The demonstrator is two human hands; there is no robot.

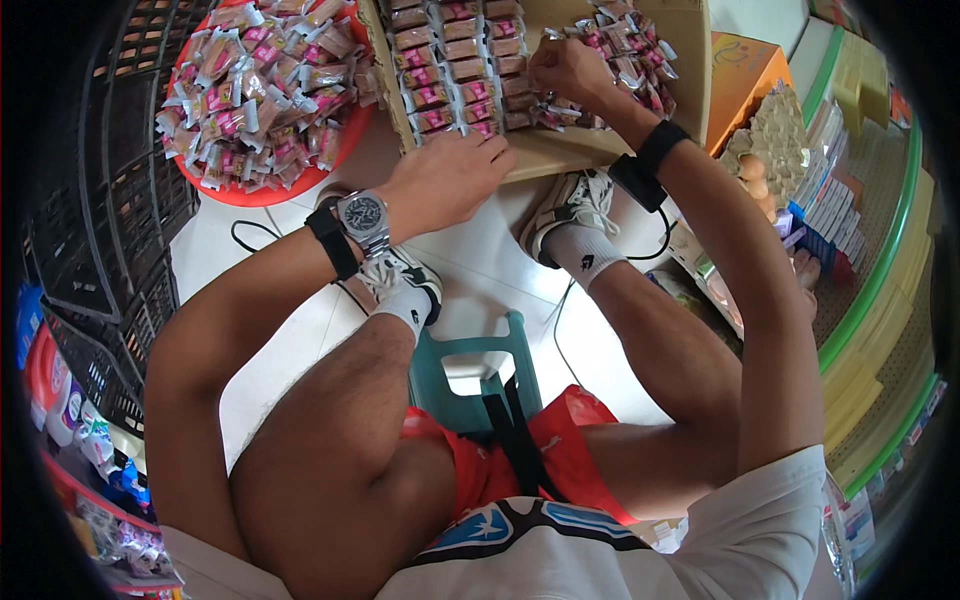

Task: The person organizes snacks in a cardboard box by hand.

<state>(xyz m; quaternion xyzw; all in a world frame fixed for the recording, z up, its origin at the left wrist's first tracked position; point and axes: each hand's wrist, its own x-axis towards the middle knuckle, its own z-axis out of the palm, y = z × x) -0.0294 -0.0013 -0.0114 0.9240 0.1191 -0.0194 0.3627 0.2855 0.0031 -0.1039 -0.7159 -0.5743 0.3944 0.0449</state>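
A cardboard box (600, 148) lies before me, with wrapped snack bars (461, 71) laid in neat columns on its left side. A loose heap of the same wrapped bars (637, 56) fills part of its right side. My left hand (450, 180) rests over the box's near edge, fingers close to the lower ends of the columns; whether it holds anything is hidden. My right hand (562, 71) is inside the box between the columns and the heap, fingers bent down; its fingertips are partly hidden. A red round tub (262, 196) piled with wrapped bars stands left of the box.
Black plastic crates (82, 187) are stacked at the left. To the right are an orange carton (742, 82), an egg tray (772, 135) with eggs and green-edged store shelves (855, 315). A green plastic stool (472, 352) stands between my legs, and cables run over the tiled floor.
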